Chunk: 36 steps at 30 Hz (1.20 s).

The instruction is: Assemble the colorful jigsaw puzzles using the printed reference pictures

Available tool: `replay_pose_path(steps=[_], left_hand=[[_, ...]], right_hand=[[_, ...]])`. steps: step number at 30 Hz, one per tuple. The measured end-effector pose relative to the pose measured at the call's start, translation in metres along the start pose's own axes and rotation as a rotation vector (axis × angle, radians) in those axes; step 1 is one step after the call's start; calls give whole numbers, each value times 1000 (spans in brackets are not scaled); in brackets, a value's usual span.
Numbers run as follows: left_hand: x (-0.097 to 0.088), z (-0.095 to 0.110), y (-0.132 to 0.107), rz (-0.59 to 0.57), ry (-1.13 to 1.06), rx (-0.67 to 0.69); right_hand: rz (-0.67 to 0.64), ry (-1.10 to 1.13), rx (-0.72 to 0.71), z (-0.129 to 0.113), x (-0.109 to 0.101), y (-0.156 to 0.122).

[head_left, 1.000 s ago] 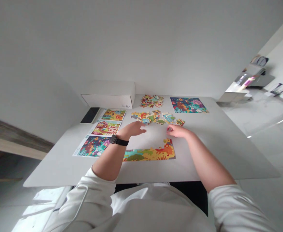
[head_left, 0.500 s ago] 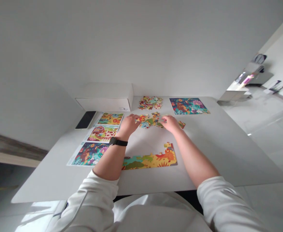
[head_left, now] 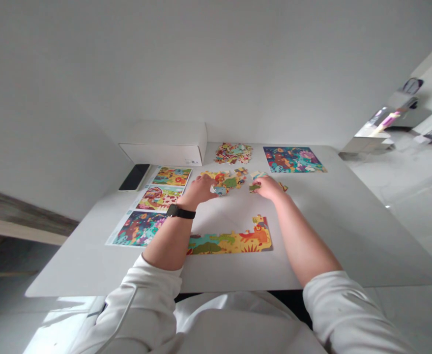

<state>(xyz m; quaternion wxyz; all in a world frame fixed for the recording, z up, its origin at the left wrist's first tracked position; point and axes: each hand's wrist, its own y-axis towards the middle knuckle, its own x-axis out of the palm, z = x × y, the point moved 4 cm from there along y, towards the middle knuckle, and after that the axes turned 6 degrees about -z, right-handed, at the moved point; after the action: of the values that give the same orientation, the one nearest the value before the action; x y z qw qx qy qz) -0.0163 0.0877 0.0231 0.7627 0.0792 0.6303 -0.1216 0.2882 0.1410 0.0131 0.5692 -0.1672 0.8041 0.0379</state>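
Note:
My right hand (head_left: 268, 187) pinches a green puzzle piece (head_left: 254, 188) low over the white table. Beyond its fingers lies a pale blue puzzle piece (head_left: 259, 174). On the other side, my left hand (head_left: 201, 189), a black watch at its wrist, has thumb and fingers apart beside a loose group of puzzle pieces (head_left: 232, 182). A light blue piece (head_left: 221, 191) sits right by its thumb. Closer to me lies a partly joined animal puzzle (head_left: 230, 243), showing a crocodile and a lion; my left forearm hides its left end.
A printed picture sheet (head_left: 130, 215) and a phone (head_left: 134, 177) lie at the left, below a white box (head_left: 162, 153). At the back are a heap of puzzle pieces (head_left: 233, 153) and a finished-looking dark blue puzzle (head_left: 294, 160). A wall borders the table (head_left: 333, 231).
My right hand has drawn a green piece rightward, away from the group, and a pale blue piece now shows beyond it. My left hand's fingers have spread at the group. The view has shifted slightly.

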Motion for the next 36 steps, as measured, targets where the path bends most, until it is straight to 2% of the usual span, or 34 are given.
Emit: replay_pose_path(steps=[3, 6, 9, 12, 14, 16, 19, 21, 24, 27, 31, 36], left_hand=[[-9, -26, -1, -8, -15, -54], [-21, -56, -5, 81, -32, -173], [-25, -70, -10, 120, -28, -274], [-18, -63, -12, 33, -19, -323], [-13, -50, -11, -30, -19, -313], [-11, -36, -9, -29, -15, -273], [-11, -15, -5, 26, -29, -103], [-10, -3, -3, 48, -38, -14], [-6, 9, -2, 34, -36, 43], [-1, 12, -3, -21, -12, 36], [0, 9, -4, -78, 7, 45], [-1, 10, -1, -132, -25, 169]], right_hand=[[24, 21, 29, 11, -5, 2], [72, 55, 29, 18, -10, 4], [128, 54, -14, 9, -9, 3], [148, 21, -219, -24, 3, -1], [110, -1, -387, -49, 17, -6], [38, -20, -473, -66, 31, -9], [17, -52, -432, -66, 39, -9], [70, -71, -355, -55, 35, -6], [138, -92, -249, -37, 27, -2], [167, -103, -208, -29, 23, 0], [180, -95, -193, -34, 24, -3], [146, -79, -292, -43, 30, -5]])
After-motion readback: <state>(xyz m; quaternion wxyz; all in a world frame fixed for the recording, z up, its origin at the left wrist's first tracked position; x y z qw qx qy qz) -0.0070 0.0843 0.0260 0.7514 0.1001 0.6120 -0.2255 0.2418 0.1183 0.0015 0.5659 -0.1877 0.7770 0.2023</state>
